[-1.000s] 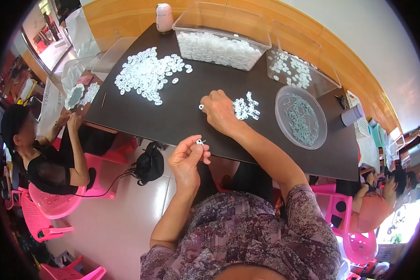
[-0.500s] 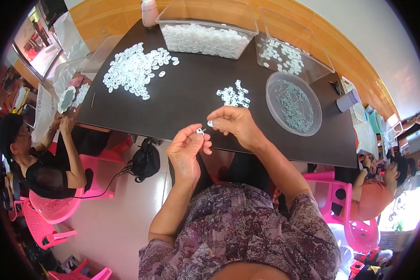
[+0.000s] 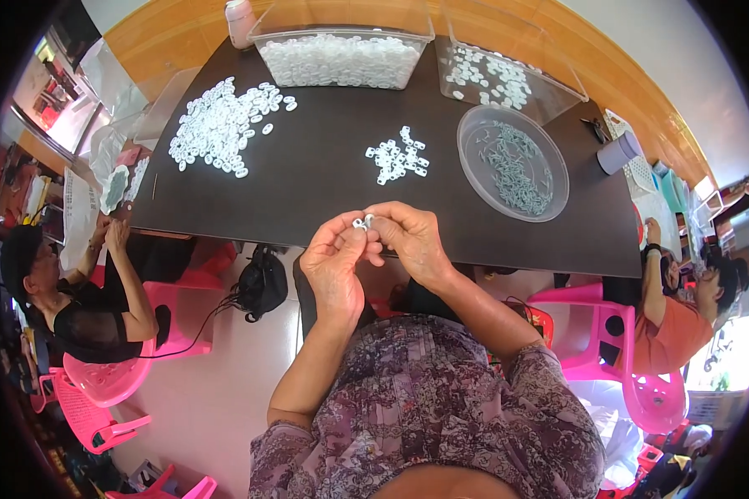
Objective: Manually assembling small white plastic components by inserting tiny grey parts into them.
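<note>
My left hand (image 3: 335,268) pinches a small white plastic piece (image 3: 358,224) with a round hole, just off the table's near edge. Fingertips of my right hand (image 3: 414,245) are closed on a second small white piece (image 3: 369,219). The two pieces meet or nearly touch; the fingers cover most of them, and I cannot tell whether they are joined. Beyond my hands lies a small cluster of white two-holed pieces (image 3: 397,156). To its right stands a round clear tray (image 3: 466,166) of small grey-green screw-like parts (image 3: 514,170).
A large heap of white oval pieces (image 3: 216,125) covers the dark table's (image 3: 308,170) left part. Two clear bins (image 3: 341,33) with white pieces stand at the back. A pink can (image 3: 240,23) and a purple-grey cup (image 3: 617,155) flank them. People sit on both sides.
My right hand has moved left and down, bringing its white piece against or beside the one in my left hand. The view has shifted slightly. The person at right has raised an arm.
</note>
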### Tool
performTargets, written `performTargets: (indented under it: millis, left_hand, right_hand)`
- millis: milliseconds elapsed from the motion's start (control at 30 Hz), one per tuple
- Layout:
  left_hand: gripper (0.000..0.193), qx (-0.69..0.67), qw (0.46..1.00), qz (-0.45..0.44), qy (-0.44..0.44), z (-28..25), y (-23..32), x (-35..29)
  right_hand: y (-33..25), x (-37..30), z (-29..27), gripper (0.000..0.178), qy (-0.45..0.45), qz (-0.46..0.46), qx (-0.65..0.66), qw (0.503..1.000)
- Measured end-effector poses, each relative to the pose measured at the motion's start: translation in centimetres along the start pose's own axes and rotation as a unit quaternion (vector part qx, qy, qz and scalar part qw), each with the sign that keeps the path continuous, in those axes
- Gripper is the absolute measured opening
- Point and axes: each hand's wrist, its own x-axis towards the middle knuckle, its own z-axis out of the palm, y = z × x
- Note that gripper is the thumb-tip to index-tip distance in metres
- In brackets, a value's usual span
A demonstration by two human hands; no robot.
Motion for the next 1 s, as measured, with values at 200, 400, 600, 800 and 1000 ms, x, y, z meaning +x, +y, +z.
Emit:
performTargets:
  millis: [200, 400, 600, 800, 1000]
  left_hand:
    - [0.018, 0.006, 1.000, -0.010, -0.003, 0.4, -0.2, -0.3]
    - [0.017, 0.032, 0.999, -0.018, -0.006, 0.7, -0.5, -0.6]
    - [0.016, 0.063, 0.998, -0.010, 0.000, 0.9, -0.5, -0.7]
    - [0.015, 0.069, 0.998, -0.011, 0.004, 0.9, -0.6, -0.9]
    - [0.016, 0.073, 0.997, -0.023, 0.001, 0.7, -0.7, -1.0]
  right_hand:
    - [-0.8, -0.3, -1.3, 0.014, -0.026, 0.008, -0.004, 1.000]
    - [-1.3, -0.3, -2.1, 0.014, 0.022, 0.019, -0.035, 0.999]
    - [-1.3, -0.2, -2.5, 0.014, 0.037, 0.002, -0.044, 0.998]
    - [-1.2, -0.5, -2.3, 0.013, 0.040, -0.004, -0.066, 0.997]
    - [-1.0, -0.7, -2.1, 0.012, 0.046, -0.012, -0.074, 0.996]
